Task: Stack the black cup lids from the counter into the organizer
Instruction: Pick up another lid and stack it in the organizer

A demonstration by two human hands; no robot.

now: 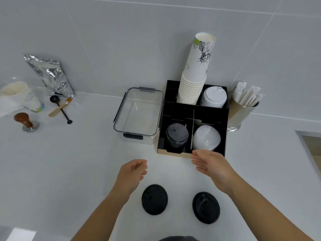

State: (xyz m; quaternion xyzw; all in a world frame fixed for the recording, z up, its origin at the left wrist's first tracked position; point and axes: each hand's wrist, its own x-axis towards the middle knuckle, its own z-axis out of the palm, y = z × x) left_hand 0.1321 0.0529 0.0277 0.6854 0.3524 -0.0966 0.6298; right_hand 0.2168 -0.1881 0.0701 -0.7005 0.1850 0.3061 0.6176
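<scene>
while a tamper [26, 122] and foil bag [50, 75] sit far left on the white counter [78, 162], the left hand [132, 173] hovers loosely curled and empty. two black lids [154, 199] [206, 207] lie flat below it, apart. the right hand [211, 165], fingers spread and holding nothing, hangs at the organizer [224, 117] front, whose front-left slot holds the black lid stack [177, 134].

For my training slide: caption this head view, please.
Both empty hands, left hand and right hand, hover before the organizer; two black lids remain on the counter.
</scene>
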